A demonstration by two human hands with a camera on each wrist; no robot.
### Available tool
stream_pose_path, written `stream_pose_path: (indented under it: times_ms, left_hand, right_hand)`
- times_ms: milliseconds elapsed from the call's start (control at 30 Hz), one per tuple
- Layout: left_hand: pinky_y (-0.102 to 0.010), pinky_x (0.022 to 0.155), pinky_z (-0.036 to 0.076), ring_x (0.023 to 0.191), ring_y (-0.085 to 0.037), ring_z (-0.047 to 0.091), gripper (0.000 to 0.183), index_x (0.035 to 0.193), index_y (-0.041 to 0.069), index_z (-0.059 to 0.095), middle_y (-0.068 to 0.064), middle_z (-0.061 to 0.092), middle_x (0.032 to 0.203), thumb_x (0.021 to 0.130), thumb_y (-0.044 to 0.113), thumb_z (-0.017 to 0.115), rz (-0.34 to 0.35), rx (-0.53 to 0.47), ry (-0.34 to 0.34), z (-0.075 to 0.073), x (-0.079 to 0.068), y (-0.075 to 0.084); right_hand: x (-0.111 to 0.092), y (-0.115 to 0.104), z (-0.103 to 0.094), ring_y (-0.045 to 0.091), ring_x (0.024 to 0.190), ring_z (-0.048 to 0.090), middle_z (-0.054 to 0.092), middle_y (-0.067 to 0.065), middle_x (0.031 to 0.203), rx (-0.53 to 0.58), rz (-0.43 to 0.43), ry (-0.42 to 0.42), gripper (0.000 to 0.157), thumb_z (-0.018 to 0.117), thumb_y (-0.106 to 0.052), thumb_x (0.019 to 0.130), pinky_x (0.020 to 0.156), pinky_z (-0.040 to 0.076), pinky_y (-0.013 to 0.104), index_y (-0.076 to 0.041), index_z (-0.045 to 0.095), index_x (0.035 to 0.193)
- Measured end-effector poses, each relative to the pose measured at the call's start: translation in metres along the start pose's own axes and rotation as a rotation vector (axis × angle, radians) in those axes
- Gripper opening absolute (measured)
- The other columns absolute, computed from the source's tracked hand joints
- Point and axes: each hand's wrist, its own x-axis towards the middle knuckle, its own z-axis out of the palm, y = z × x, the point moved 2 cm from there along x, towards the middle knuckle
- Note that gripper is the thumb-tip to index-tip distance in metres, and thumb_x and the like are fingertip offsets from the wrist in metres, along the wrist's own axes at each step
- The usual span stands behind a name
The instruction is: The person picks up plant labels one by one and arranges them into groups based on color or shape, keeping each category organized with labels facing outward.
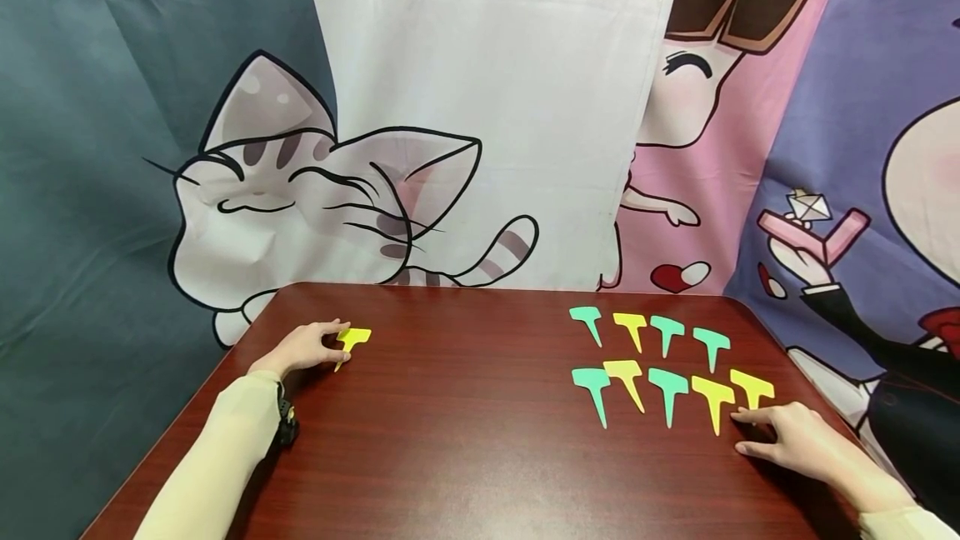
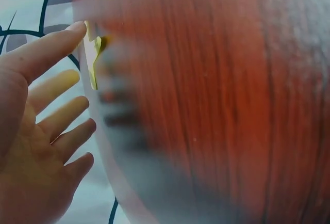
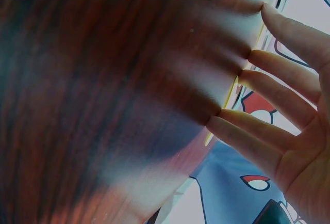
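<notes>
On the left of the table, a yellow T-shaped plant label lies under the fingertips of my left hand. In the left wrist view the thumb tip meets this label's edge, and the other fingers are spread and fairly straight. At the right, two loose rows of green and yellow T-shaped plant labels lie flat. My right hand rests its fingertips on the table at the stem of the rightmost yellow label, partly covering it. Another yellow label lies just left of those fingertips. The right wrist view shows that hand's fingers extended.
A green label marks the near row's left end, and another green label starts the far row. The dark red wooden table has rounded far corners. Behind it hangs a cartoon-printed cloth.
</notes>
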Motion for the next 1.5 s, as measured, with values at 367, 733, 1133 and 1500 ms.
stream_pose_path:
  times_ms: [367,733,1133,1500]
  left_hand:
    - [-0.060,0.102,0.033,0.133,-0.048,0.032,0.069,0.138,0.008,0.051,-0.026,0.037,0.146,0.080,0.037,0.073,-0.015,-0.001,-0.011,0.003,0.003,0.003]
    - [-0.060,0.100,0.035,0.132,-0.049,0.033,0.066,0.136,0.005,0.052,-0.026,0.038,0.145,0.081,0.035,0.073,-0.033,0.022,-0.017,0.002,0.001,0.012]
    - [-0.061,0.100,0.035,0.132,-0.050,0.032,0.067,0.137,0.007,0.052,-0.024,0.038,0.146,0.081,0.036,0.073,-0.039,0.011,-0.012,0.006,0.003,0.005]
    - [-0.061,0.101,0.034,0.133,-0.050,0.031,0.067,0.137,0.007,0.052,-0.024,0.037,0.146,0.081,0.036,0.073,-0.044,-0.011,-0.017,0.006,0.003,0.004]
  right_hand:
    - [-0.002,-0.001,0.002,0.019,0.081,0.068,0.074,0.001,0.095,0.000,-0.008,0.013,0.045,0.080,-0.049,0.066,0.064,0.053,0.036,-0.016,0.077,0.097]
    - [-0.003,-0.001,0.002,0.015,0.077,0.067,0.074,0.002,0.095,0.007,-0.006,0.008,0.045,0.079,-0.050,0.067,0.062,0.052,0.033,-0.016,0.077,0.097]
    - [0.001,0.000,-0.002,0.005,0.067,0.057,0.073,0.002,0.091,0.016,-0.015,-0.007,0.043,0.081,-0.045,0.067,0.058,0.047,0.030,-0.015,0.077,0.097]
    - [0.004,0.004,-0.003,0.005,0.069,0.061,0.072,-0.004,0.083,0.014,-0.046,0.108,0.035,0.083,-0.039,0.066,0.060,0.050,0.030,-0.016,0.077,0.091]
